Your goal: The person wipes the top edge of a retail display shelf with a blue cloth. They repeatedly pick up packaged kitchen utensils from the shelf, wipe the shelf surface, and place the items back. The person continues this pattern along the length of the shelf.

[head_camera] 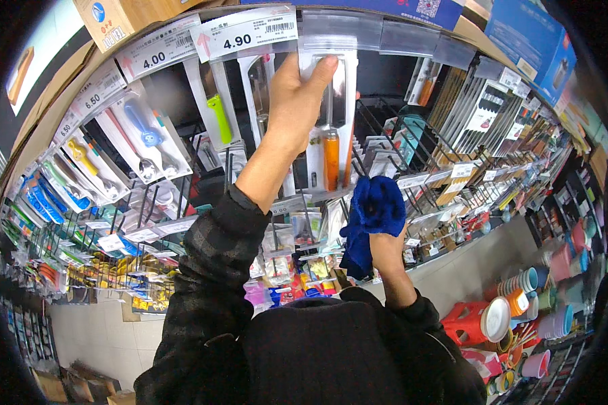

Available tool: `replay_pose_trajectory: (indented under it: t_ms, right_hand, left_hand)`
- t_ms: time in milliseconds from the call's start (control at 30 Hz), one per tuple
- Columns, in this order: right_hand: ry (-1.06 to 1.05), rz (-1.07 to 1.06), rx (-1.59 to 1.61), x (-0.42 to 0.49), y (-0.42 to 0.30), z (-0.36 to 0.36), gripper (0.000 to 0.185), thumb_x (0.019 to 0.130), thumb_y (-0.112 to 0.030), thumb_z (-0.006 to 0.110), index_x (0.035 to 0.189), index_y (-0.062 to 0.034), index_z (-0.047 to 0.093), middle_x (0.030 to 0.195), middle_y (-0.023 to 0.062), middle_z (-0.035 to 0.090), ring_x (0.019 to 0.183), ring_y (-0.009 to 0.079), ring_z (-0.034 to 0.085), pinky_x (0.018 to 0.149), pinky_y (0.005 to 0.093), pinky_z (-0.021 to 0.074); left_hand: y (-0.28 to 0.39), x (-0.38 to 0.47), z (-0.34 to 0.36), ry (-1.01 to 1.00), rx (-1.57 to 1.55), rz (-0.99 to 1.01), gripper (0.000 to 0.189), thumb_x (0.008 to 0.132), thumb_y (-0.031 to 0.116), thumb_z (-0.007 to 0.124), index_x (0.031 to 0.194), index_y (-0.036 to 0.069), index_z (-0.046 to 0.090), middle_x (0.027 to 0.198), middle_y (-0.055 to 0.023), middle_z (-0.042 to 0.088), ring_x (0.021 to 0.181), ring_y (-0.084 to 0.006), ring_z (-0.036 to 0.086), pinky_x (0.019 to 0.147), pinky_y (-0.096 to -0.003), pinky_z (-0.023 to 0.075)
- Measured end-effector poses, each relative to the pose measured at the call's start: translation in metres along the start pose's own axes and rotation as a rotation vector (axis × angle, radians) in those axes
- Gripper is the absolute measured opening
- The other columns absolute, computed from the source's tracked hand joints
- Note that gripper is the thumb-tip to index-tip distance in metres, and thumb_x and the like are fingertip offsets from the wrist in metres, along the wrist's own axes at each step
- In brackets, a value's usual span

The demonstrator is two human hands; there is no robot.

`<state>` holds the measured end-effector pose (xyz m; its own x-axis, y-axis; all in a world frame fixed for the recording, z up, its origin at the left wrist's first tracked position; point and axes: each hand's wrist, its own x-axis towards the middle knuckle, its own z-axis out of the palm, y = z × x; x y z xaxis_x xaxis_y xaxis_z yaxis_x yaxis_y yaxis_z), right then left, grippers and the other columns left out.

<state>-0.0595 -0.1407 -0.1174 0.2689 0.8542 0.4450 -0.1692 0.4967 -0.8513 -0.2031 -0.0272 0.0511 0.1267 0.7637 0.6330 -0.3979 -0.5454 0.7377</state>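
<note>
My left hand [299, 96] grips the top of a white blister card [311, 147] that holds a tool with an orange handle [331, 161] and a metal shaft. The thumb lies on the front of the pack, just below the clear price-tag strip [339, 30]. Lower and to the right, my right hand [387, 248] is closed on a bunched dark blue cloth [380, 205], which covers most of the fingers and hangs down at the left. A peeler pack with a green handle [220, 119] hangs left of my left hand.
Metal display hooks [380, 119] stick out around both hands. Packs of children's spoons [144, 136] hang at the left, chopstick packs [486, 114] at the right. Boxes [532, 45] stand on top of the shelf. Plastic tubs and a red stool [466, 324] stand at the lower right.
</note>
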Motion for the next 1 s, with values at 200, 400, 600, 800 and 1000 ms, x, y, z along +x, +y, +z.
replay_pose_trajectory:
  t_ms: [200,400,600,800,1000]
  right_hand:
    - [-0.051,0.083,-0.039,-0.006,0.010,-0.007,0.053,0.086,0.010,0.053,0.137,0.0009,0.043,0.125,0.0124,0.059,0.114,0.0228,0.059,0.097,0.0373,0.0476]
    - [-0.027,0.117,-0.041,-0.007,0.018,-0.013,0.059,0.080,0.016,0.052,0.136,0.0010,0.043,0.126,0.0138,0.059,0.115,0.0246,0.058,0.098,0.0385,0.0475]
    - [-0.024,0.121,-0.073,-0.009,0.017,-0.016,0.052,0.085,0.012,0.052,0.135,0.0010,0.044,0.125,0.0127,0.059,0.113,0.0225,0.059,0.097,0.0365,0.0477]
    - [-0.036,0.138,-0.073,-0.009,0.022,-0.023,0.048,0.088,0.004,0.057,0.134,0.0012,0.045,0.124,0.0128,0.060,0.112,0.0208,0.058,0.097,0.0355,0.0475]
    - [-0.024,0.062,-0.217,-0.010,0.022,-0.041,0.052,0.085,0.005,0.061,0.134,-0.0009,0.046,0.121,0.0119,0.061,0.105,0.0197,0.061,0.089,0.0358,0.0516]
  left_hand:
    - [-0.011,0.005,-0.003,0.018,0.007,0.114,0.027,0.096,0.021,0.058,0.113,0.000,0.054,0.101,-0.0123,0.067,0.080,-0.0248,0.071,0.066,-0.0333,0.0606]
    - [-0.011,0.020,0.000,0.007,0.057,0.170,0.024,0.097,0.016,0.056,0.115,0.001,0.055,0.101,-0.0111,0.067,0.081,-0.0270,0.071,0.067,-0.0361,0.0609]
    - [-0.016,0.028,-0.003,0.103,-0.042,-0.066,0.022,0.097,0.013,0.053,0.109,-0.004,0.055,0.096,-0.0171,0.067,0.078,-0.0318,0.072,0.063,-0.0394,0.0610]
    - [-0.036,0.054,-0.013,0.291,0.326,-0.008,0.031,0.091,0.019,0.064,0.108,-0.005,0.055,0.097,-0.0152,0.067,0.082,-0.0226,0.068,0.069,-0.0315,0.0552]
    - [-0.051,0.004,0.006,0.412,0.732,0.459,0.054,0.089,0.018,0.065,0.130,-0.009,0.044,0.126,-0.0275,0.053,0.118,-0.0376,0.054,0.100,-0.0400,0.0402]
